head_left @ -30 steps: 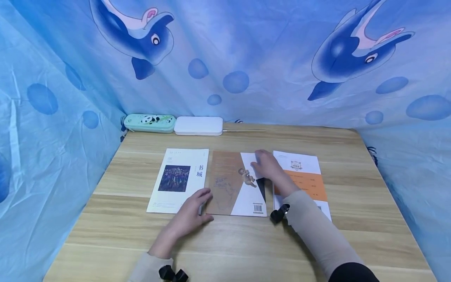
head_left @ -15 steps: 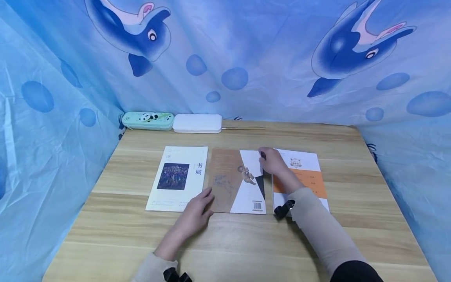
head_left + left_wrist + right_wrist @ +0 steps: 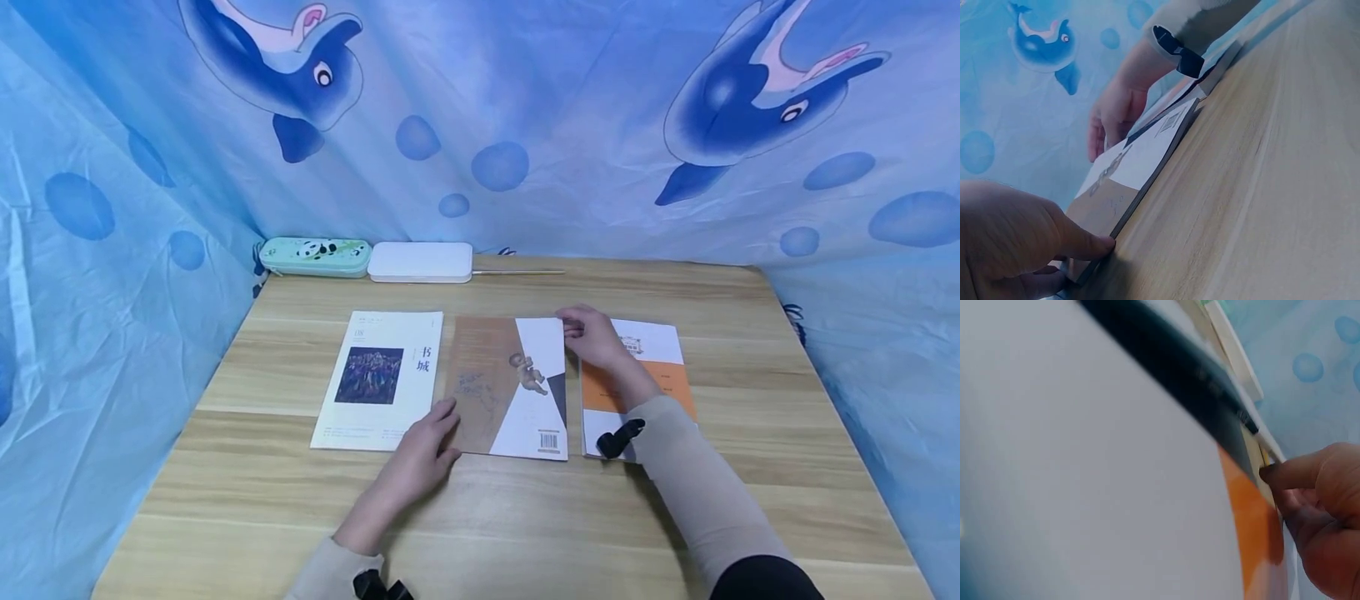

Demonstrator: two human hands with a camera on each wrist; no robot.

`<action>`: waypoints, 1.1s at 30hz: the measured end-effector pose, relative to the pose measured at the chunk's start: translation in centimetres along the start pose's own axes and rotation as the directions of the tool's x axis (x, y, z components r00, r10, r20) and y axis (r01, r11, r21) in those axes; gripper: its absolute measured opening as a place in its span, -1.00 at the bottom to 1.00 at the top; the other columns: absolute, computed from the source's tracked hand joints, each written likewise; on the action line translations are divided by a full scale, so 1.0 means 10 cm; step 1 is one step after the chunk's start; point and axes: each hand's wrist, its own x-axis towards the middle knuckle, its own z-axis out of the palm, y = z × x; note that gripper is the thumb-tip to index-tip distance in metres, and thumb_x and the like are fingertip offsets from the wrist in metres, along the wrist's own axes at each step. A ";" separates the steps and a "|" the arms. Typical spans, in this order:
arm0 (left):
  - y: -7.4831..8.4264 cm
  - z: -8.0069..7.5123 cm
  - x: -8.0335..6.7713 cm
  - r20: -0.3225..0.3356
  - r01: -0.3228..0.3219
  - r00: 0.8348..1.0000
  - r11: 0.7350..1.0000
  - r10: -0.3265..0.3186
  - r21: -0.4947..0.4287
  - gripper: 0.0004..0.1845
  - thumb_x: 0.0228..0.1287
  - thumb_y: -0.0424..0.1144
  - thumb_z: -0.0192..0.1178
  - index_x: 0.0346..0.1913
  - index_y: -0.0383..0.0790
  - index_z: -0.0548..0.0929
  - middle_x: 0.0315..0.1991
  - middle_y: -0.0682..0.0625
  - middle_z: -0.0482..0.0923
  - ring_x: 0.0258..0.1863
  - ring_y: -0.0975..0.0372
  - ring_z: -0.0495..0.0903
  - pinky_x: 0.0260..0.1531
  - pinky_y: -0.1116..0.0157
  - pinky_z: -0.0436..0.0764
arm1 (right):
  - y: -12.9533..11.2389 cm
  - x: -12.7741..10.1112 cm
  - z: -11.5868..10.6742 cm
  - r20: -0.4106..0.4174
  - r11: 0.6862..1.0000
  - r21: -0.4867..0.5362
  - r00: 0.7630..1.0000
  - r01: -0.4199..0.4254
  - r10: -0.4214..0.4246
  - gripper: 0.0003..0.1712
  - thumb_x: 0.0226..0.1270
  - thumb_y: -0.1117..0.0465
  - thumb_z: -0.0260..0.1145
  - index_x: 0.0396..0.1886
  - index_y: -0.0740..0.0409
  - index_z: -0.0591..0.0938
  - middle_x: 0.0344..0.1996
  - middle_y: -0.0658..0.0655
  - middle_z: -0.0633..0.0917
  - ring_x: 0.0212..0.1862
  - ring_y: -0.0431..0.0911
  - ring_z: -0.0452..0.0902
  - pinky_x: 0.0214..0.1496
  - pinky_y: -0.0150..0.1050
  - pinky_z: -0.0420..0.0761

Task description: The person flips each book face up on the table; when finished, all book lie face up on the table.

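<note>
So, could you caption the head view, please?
Both hands, left hand and right hand, at the middle book's edges.

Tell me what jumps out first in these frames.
Three books lie side by side mid-table, and both hands are on the middle brown-and-white book: the left hand presses its near left corner, the right hand pinches its far right corner. Blue dolphin-print cloth walls the wooden table, with a panda pencil case at the back edge.
</note>
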 end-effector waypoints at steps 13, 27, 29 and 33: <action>0.04 0.00 0.01 0.037 0.012 0.999 1.000 -0.012 0.000 -0.27 0.15 -0.29 0.48 0.34 -0.50 0.45 0.51 -0.30 0.20 0.48 -0.10 0.24 0.45 0.01 0.25 | 0.10 -0.03 -0.15 -0.002 0.988 -0.099 0.992 0.122 -0.123 -0.52 0.36 0.43 0.36 0.26 0.21 0.63 0.20 0.26 0.61 0.13 0.14 0.61 0.16 0.00 0.67; 0.09 0.02 -0.01 -0.136 0.049 0.989 0.999 -0.051 -0.023 -0.45 0.11 -0.44 0.43 0.22 -0.41 0.61 0.38 -0.28 0.43 0.31 -0.12 0.48 0.31 0.01 0.47 | 0.18 -0.07 -0.20 -0.078 0.997 0.039 0.995 0.060 -0.057 -0.64 0.37 0.33 0.39 0.15 0.16 0.71 0.04 0.20 0.73 0.07 0.07 0.68 0.10 -0.03 0.70; 0.12 -0.01 -0.02 -0.220 0.054 0.974 0.998 -0.060 -0.032 -0.52 0.09 -0.45 0.44 0.14 -0.38 0.68 0.27 -0.26 0.54 0.23 -0.11 0.57 0.25 0.01 0.53 | 0.19 -0.08 -0.21 -0.085 0.997 0.045 0.995 0.064 -0.060 -0.64 0.37 0.34 0.39 0.15 0.16 0.70 0.04 0.20 0.73 0.07 0.08 0.68 0.11 -0.02 0.70; 0.13 -0.06 -0.03 -0.361 0.051 0.930 0.998 -0.061 -0.037 -0.61 0.04 -0.43 0.49 0.00 -0.36 0.75 0.10 -0.25 0.67 0.07 -0.10 0.68 0.16 -0.02 0.61 | 0.19 -0.10 -0.21 -0.085 0.994 0.071 0.993 0.085 -0.078 -0.64 0.39 0.35 0.37 0.16 0.12 0.66 0.06 0.20 0.73 0.10 0.10 0.67 0.15 0.01 0.68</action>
